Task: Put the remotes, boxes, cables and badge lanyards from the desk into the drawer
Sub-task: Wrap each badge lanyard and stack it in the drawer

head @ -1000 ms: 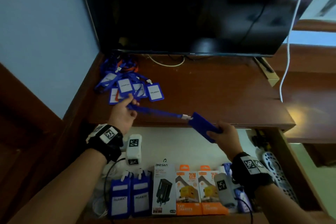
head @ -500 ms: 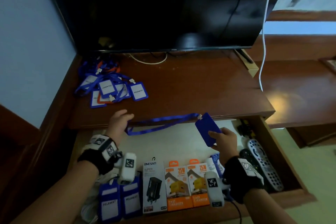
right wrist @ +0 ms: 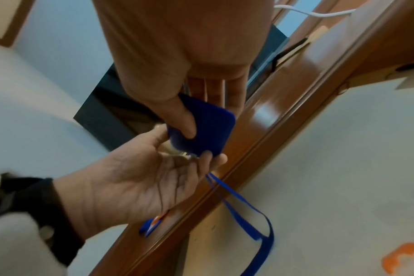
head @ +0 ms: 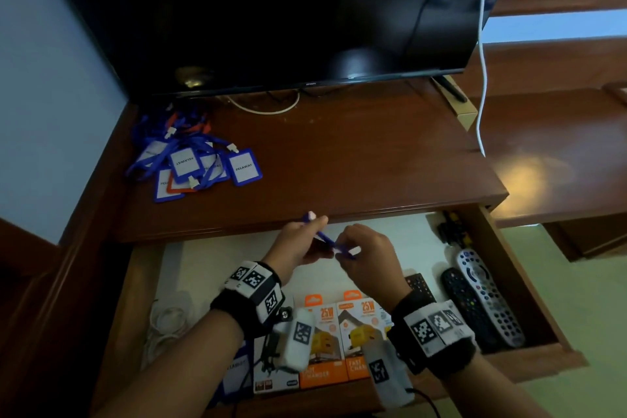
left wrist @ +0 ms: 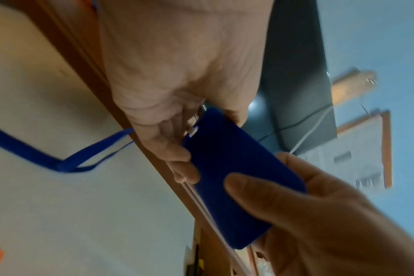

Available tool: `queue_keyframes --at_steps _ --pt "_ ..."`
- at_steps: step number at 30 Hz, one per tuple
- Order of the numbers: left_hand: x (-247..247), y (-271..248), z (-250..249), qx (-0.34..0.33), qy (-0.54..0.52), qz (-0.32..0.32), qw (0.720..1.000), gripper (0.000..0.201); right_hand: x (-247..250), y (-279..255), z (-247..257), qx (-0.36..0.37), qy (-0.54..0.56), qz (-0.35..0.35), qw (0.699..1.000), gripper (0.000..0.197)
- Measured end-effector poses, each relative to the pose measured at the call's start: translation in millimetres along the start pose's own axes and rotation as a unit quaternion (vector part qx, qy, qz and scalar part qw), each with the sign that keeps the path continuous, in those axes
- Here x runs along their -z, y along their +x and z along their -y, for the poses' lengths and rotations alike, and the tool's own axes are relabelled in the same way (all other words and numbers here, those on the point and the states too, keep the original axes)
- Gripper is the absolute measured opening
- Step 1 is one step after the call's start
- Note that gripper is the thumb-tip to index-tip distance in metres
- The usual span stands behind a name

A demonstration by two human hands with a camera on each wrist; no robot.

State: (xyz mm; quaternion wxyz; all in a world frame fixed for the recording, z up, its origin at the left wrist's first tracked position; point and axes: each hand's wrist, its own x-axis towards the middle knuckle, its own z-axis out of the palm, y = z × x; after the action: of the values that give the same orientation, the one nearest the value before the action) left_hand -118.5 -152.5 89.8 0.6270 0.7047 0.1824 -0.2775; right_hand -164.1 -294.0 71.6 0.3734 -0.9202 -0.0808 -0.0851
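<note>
Both hands meet over the open drawer [head: 529, 299], holding one blue badge holder [head: 326, 238] between them. My left hand [head: 307, 231] pinches its clip end [left wrist: 194, 130]. My right hand [head: 353, 249] grips the other end, thumb [right wrist: 184, 119] pressed on the blue face [right wrist: 210, 128]. The blue strap [right wrist: 248, 214] hangs in a loose loop beneath the hands, above the white drawer floor. A pile of blue and orange badge lanyards [head: 200, 163] lies on the desk [head: 356, 163] at the back left.
In the drawer lie two remotes [head: 485, 299] at the right, charger boxes [head: 339, 332] at the front, blue badges [head: 237, 370] and a white cable [head: 166, 319] at the left. A television [head: 271, 10] stands at the desk's back; a white cord [head: 481, 78] hangs at its right.
The strap was stretched between the hands. The left hand has come right to the badge's clip end, both hands are together over the drawer, and the strap now hangs slack.
</note>
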Motion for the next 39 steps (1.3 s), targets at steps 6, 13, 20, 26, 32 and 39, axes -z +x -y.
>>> queue_keyframes --at_steps 6,13,20,26,32,39 --pt "5 4 5 -0.023 0.022 -0.021 0.999 0.017 21 12 -16 0.003 0.096 0.220 0.971 0.036" --pt "9 -13 17 -0.061 0.150 0.053 0.985 0.022 20 27 -28 -0.041 0.166 0.212 0.962 0.043" --pt "9 -24 22 -0.107 0.127 0.099 0.981 0.017 5 21 -18 -0.155 0.395 0.252 0.870 0.037" --pt "15 -24 31 -0.148 -0.029 -0.121 0.981 0.011 -12 4 -17 -0.218 0.445 0.268 0.826 0.047" --pt "11 -17 10 -0.192 -0.129 -0.216 0.949 0.006 -5 15 5 -0.195 0.413 0.219 0.862 0.015" --pt "61 -10 -7 -0.108 -0.109 -0.086 0.984 0.051 10 39 22 -0.161 0.359 0.227 0.891 0.014"
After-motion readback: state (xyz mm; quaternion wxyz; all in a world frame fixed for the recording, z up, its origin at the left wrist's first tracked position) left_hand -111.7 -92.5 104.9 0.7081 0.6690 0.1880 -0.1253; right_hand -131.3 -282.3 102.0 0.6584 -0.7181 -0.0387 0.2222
